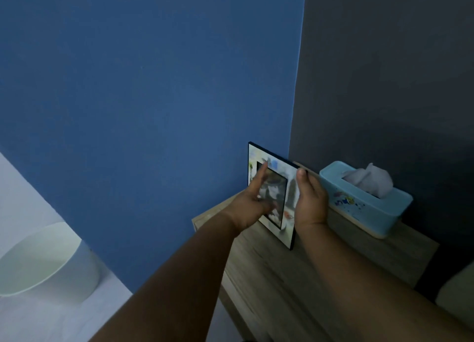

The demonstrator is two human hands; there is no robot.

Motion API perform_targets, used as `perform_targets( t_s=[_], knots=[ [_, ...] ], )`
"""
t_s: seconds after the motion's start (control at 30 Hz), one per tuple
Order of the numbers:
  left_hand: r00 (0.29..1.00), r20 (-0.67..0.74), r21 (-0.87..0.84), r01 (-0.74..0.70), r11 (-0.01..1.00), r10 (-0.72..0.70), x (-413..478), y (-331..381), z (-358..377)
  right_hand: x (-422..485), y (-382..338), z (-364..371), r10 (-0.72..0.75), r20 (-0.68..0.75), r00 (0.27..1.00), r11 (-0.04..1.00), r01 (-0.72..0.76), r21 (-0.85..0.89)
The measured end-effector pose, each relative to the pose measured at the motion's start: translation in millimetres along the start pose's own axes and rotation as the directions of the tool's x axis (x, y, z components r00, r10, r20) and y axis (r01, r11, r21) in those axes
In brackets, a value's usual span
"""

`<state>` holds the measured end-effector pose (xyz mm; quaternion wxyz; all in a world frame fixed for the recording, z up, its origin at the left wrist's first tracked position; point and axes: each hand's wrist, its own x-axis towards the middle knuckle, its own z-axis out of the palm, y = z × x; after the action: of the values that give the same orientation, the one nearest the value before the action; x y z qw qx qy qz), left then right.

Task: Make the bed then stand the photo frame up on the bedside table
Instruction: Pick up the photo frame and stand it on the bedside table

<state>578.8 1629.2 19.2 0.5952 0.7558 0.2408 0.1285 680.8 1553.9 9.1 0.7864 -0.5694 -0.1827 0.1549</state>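
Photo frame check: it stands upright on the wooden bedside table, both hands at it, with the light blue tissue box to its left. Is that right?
Not quite. The head view shows the tissue box to the right of the photo frame, against the dark wall. The rest holds: the frame stands upright on the bedside table, with the left hand and right hand at it.

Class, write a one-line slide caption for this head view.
Both hands, left and right, steady an upright photo frame on the bedside table.
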Motion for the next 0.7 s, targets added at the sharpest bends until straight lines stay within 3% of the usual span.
perform_targets(
  t_s=[0.23,0.7],
  knots=[
    [0.968,-0.197,-0.017,0.156,0.988,-0.156,26.1,-4.9,-13.2,14.4,-4.4,-18.1,0.074,-0.175,0.982,0.994,-0.058,0.097],
    [0.948,-0.237,-0.127,0.188,0.974,-0.214,44.9,-11.6,7.3,14.3,-1.4,-41.8,0.205,-0.332,0.921,0.961,-0.124,0.249]
  ],
)
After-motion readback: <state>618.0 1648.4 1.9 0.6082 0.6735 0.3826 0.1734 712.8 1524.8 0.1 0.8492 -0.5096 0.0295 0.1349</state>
